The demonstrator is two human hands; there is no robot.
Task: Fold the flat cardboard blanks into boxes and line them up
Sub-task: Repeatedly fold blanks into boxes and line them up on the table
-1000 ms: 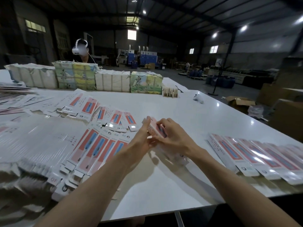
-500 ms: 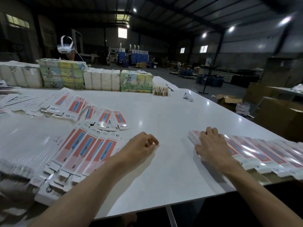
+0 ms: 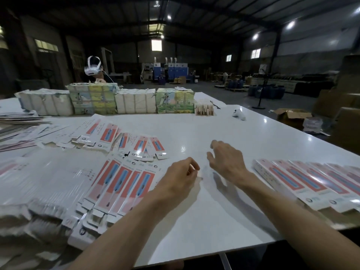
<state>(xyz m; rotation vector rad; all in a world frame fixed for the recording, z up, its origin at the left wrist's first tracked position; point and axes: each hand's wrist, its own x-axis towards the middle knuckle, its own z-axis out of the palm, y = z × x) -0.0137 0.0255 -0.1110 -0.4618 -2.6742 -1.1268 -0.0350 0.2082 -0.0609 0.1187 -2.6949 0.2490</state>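
Both my hands are out over the bare middle of the white table (image 3: 214, 129), and neither one has hold of anything. My left hand (image 3: 181, 176) is loosely curled, knuckles up, the thumb tucked near the forefinger with nothing between them. My right hand (image 3: 228, 162) lies just beside it, a little farther from me, with the fingers spread and relaxed; it casts a shadow on the table beneath the wrist, but the picture is too soft for me to say whether the fingertips touch the surface. The flat blanks (image 3: 120, 184) lie fanned just outside my left hand, red and blue printed faces up, overlapping one another, their tab ends pointing back toward me. A second loose heap of blanks (image 3: 136, 145) sits beyond that hand, farther across the table. The folded boxes (image 3: 311, 180) stand side by side in a slanted row just outside my right wrist, running away to that side along the near edge. Well beyond both hands, wrapped bundles (image 3: 134, 103) line the far edge, and behind them a person wearing a white headset (image 3: 93, 67) bends forward.
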